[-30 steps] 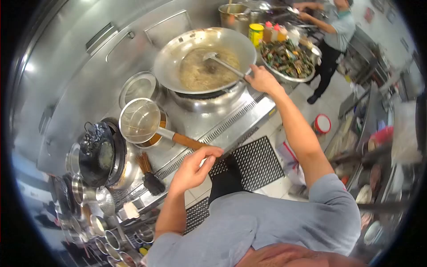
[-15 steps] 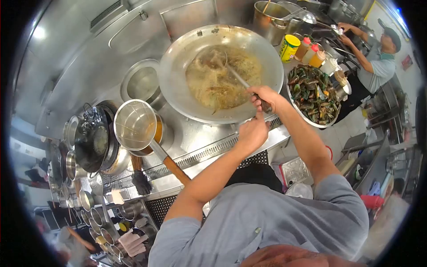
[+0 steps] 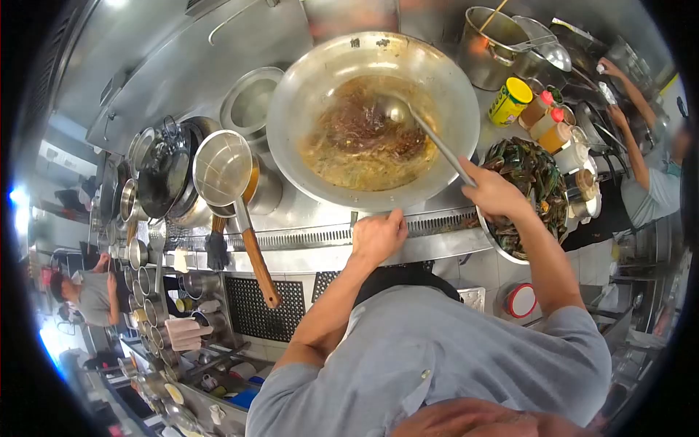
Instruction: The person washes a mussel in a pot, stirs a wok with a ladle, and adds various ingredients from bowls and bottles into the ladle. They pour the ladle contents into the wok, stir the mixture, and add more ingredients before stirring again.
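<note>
My right hand [image 3: 497,191] is closed around the handle of a long metal ladle [image 3: 439,144]. The ladle's bowl rests in brown bubbling liquid [image 3: 357,138] inside a large metal wok [image 3: 290,138]. Darker reddish-brown sauce swirls at the liquid's middle and back. My left hand [image 3: 378,237] is curled at the stove's front edge, just below the wok's near rim; whatever lies under its fingers is hidden. To the right, partly behind my right forearm, a basin is heaped with dark green mussels [image 3: 526,182].
A wood-handled strainer [image 3: 224,169] lies over a pot at left, beside stacked woks [image 3: 164,182]. A yellow tin [image 3: 510,102], sauce bottles [image 3: 553,135] and a tall pot [image 3: 495,51] stand at right. A co-worker [image 3: 648,189] works at far right; another person [image 3: 87,295] is at far left.
The ladle has swung rightward in the wok, with my right hand moving right and down. My left hand has left the ladle handle for the stove edge. The liquid's middle has darkened.
</note>
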`<state>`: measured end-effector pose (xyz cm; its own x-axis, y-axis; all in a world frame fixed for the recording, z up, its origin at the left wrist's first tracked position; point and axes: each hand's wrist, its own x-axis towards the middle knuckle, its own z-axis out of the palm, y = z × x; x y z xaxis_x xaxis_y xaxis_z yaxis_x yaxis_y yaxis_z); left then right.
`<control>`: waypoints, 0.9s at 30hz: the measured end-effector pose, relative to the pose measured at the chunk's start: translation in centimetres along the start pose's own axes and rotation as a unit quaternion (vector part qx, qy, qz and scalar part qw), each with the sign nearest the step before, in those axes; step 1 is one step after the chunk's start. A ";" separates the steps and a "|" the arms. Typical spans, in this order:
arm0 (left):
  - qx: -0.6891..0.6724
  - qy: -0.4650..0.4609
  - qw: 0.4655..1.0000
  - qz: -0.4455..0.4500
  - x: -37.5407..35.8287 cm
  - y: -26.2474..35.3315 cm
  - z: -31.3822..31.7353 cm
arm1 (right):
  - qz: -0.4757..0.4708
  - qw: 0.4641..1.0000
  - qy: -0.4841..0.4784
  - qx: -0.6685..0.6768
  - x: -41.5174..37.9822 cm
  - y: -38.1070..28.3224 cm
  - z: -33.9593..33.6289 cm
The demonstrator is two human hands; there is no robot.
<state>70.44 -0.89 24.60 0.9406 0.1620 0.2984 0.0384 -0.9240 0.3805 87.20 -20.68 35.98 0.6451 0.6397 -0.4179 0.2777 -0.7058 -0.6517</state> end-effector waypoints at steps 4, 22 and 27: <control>-0.016 0.001 1.000 0.000 0.5 1.1 -0.4 | 0.030 0.985 0.016 0.172 5.9 1.6 3.5; -0.059 0.052 0.996 0.045 -0.7 -1.0 -1.9 | 0.136 0.819 -0.067 0.554 5.8 1.3 6.4; -0.197 0.160 0.966 0.045 -6.5 -1.1 -5.8 | 0.140 0.876 -0.091 0.453 -1.1 0.9 1.5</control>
<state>62.36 1.08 27.36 0.7795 0.2432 0.5773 -0.2303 -0.7458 0.6251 85.64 -21.59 34.86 0.4506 0.5755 -0.6825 -0.6055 -0.3648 -0.7073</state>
